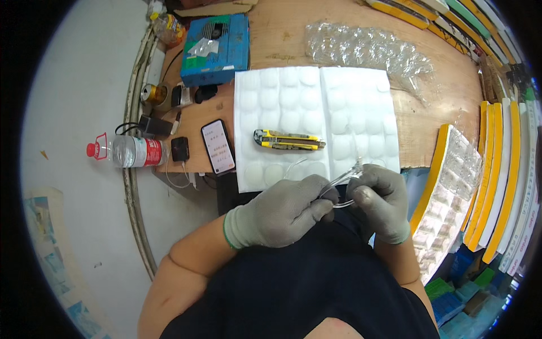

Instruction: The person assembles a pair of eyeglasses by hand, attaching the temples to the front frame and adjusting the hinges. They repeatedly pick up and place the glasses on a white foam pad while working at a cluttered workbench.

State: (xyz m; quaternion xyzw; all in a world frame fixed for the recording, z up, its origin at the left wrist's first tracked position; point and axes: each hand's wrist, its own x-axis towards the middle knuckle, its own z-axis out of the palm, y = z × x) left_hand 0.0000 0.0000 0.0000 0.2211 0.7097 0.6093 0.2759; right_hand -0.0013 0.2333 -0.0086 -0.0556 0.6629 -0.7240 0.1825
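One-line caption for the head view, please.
Two gloved hands, left hand and right hand, pinch a clear plastic piece near a yellow utility knife.

Utility knife (289, 140) amid open white tray (361, 101)

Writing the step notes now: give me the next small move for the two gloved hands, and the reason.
Probably ease the clear plastic piece apart between the fingers. The left hand and right hand both pinch it close together above the lap, near the edge of the white moulded tray, while the yellow utility knife lies untouched on that tray.
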